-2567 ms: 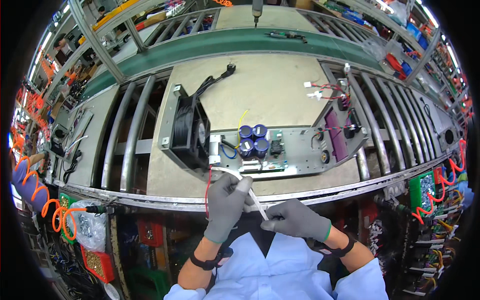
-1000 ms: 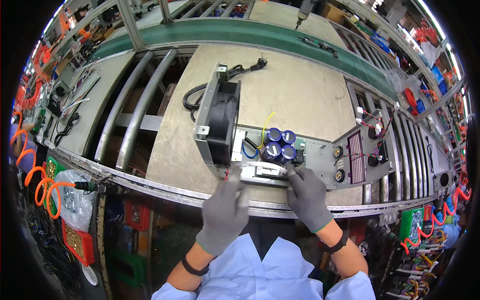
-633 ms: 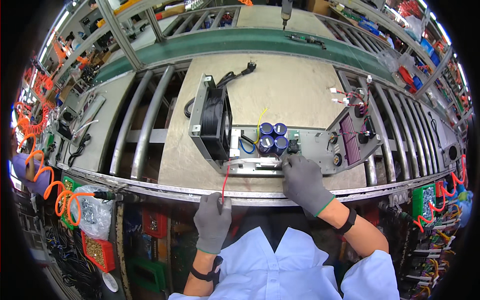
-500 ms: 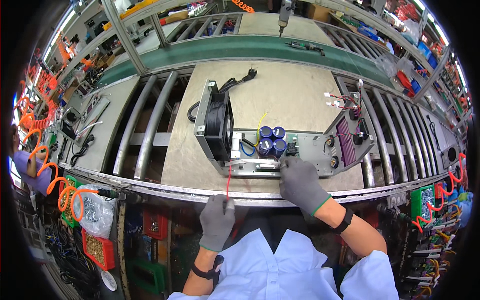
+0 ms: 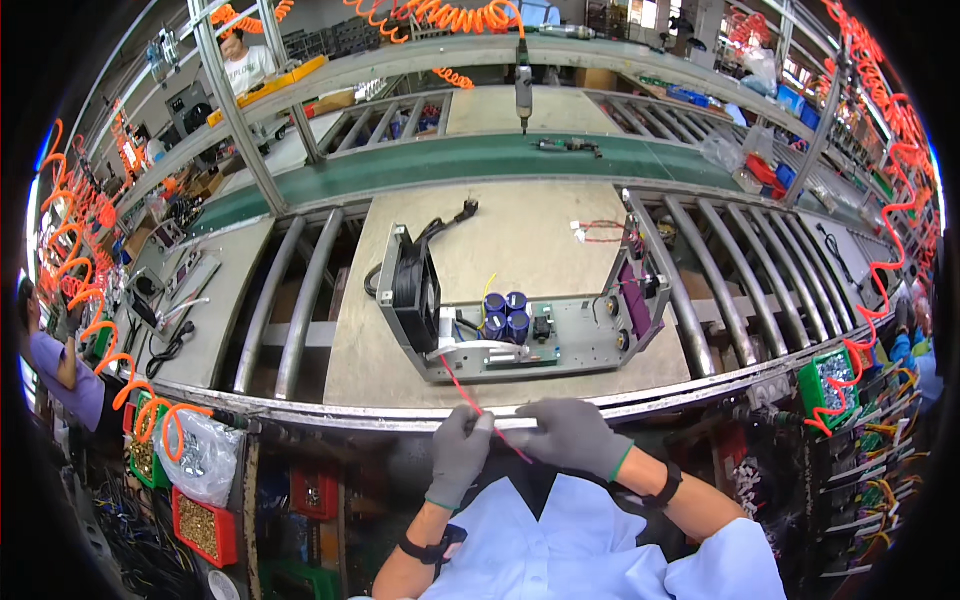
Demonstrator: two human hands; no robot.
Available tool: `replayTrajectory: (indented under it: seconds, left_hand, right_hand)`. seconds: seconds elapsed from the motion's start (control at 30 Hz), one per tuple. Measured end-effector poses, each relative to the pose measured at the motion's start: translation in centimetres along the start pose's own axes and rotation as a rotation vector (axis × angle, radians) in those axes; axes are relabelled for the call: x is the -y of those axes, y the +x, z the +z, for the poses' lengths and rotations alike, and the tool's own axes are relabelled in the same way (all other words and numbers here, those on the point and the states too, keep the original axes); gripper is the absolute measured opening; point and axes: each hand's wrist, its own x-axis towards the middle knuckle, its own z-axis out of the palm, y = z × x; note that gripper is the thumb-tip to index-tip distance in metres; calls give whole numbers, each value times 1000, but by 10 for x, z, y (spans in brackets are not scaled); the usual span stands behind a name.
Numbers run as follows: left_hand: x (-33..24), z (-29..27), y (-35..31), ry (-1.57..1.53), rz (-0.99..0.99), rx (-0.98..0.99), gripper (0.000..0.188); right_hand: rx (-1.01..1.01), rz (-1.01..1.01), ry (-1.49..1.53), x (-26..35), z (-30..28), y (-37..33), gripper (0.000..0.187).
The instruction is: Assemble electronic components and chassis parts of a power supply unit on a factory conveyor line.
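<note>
My left hand (image 5: 460, 455), in a grey glove, pinches a thin red wire (image 5: 459, 386) just off the table's front edge. The wire runs down from the fan end of an open metal chassis (image 5: 585, 350), and its loose end passes below my fingers. Beside it, my gloved right hand (image 5: 578, 437) has its curled fingertips at the wire's lower part; the exact contact is partly hidden. The chassis carries a black fan (image 5: 416, 300) at the left, blue capacitors (image 5: 506, 317) on a board in the middle, and a purple part (image 5: 634, 297) at the right. A white sleeve (image 5: 470, 346) lies along its near side.
Metal rollers (image 5: 700, 290) flank the board (image 5: 400, 372) under the chassis. A power screwdriver (image 5: 524, 90) hangs over the green belt (image 5: 400, 157); another tool (image 5: 566, 147) lies there. Red bin (image 5: 203, 527) and green bin (image 5: 832, 385) hold small parts. A person (image 5: 70, 365) is at far left.
My right hand has left the chassis's near edge and come down-left beside my left hand at the red wire. My left hand still holds the wire. The whole view has shifted.
</note>
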Motion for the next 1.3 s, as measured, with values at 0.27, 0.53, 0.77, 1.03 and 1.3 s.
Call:
replayTrajectory:
  seconds: [0.27, 0.53, 0.77, 1.03, 1.3]
  left_hand:
    - [-31, 9, 8, 331, 369, -180, 24]
    - [-65, 29, 82, 619, 714, -378, 48]
    - [-58, 48, 121, 744, 484, -188, 45]
    - [-54, 59, 118, 830, 593, -207, 39]
    - [-54, 58, 118, 818, 609, -187, 45]
  right_hand:
    - [54, 75, -327, -7, 13, 1, 14]
    - [-139, 148, -486, -57, -14, 44, 7]
    - [-425, 37, -191, -97, -26, 76, 12]
    - [-341, 124, 51, -115, -32, 71, 11]
    - [-228, 172, 48, -116, -45, 83, 12]
